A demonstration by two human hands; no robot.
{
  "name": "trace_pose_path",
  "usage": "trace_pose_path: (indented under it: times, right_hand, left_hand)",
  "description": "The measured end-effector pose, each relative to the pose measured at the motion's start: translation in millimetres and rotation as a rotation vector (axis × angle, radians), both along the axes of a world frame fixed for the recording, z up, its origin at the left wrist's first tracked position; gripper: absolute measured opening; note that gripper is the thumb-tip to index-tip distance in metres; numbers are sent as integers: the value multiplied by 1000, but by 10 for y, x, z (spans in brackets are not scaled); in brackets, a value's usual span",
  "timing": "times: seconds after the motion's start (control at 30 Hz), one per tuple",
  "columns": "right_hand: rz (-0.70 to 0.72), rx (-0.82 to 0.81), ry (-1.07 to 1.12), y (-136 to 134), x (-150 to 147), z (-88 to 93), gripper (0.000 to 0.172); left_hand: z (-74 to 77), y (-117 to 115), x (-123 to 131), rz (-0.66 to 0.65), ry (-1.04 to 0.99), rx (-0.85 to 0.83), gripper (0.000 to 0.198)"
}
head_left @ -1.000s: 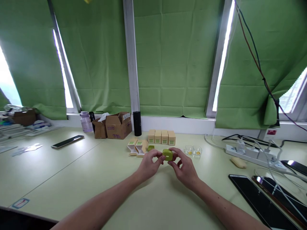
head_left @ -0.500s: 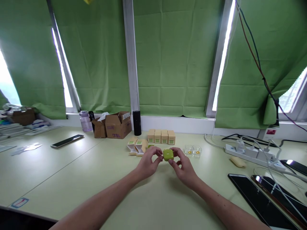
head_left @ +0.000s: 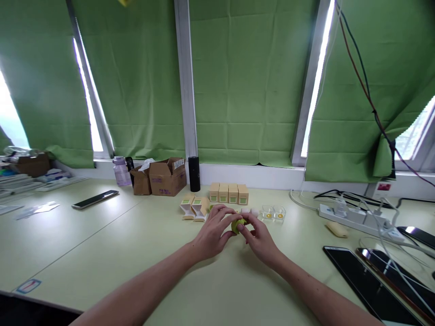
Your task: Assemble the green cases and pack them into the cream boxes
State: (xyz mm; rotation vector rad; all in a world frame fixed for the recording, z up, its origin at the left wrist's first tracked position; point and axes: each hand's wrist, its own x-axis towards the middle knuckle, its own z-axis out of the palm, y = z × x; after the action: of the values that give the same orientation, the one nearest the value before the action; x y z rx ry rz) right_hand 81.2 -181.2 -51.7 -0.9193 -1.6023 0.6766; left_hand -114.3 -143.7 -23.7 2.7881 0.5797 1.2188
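Both of my hands meet over the middle of the pale desk around a small green case (head_left: 237,225). My left hand (head_left: 215,232) covers it from the left and above, fingers curled over it. My right hand (head_left: 258,237) pinches it from the right. Most of the green case is hidden by my fingers. Just behind my hands lie two opened cream boxes (head_left: 192,207), and a row of several small cream boxes (head_left: 229,193) stands further back. Two small clear trays with yellow dots (head_left: 273,213) sit to the right of my hands.
Cardboard boxes (head_left: 162,176), a purple bottle (head_left: 118,171) and a black cylinder (head_left: 194,174) stand by the window sill. A phone (head_left: 95,199) lies at the left. A power strip with cables (head_left: 360,217) and dark tablets (head_left: 370,283) fill the right side.
My left hand has closed over the top of the green case, which showed plainly between my fingertips before. Both hands have dropped slightly toward the desk.
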Motion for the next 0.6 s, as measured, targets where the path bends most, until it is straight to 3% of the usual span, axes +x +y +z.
trace_pose_path:
  times: [0.17,0.3,0.47,0.6]
  right_hand:
    - [-142,50,-118,46,85,-53,33]
    - [-330,172,-513,128,169,-94,20]
    - [-396,235,-940,245,172,-89,29]
    - [-368,223,-1174,372,143,-46,37]
  left_hand:
    - [-49,108,-11,24,-216,-261,43]
    - [-103,278,-29,92,-366,-474,44]
    - [-148,418,-27,23,-452,-684,44]
    - [-180,434,-8,3,-478,-743,49]
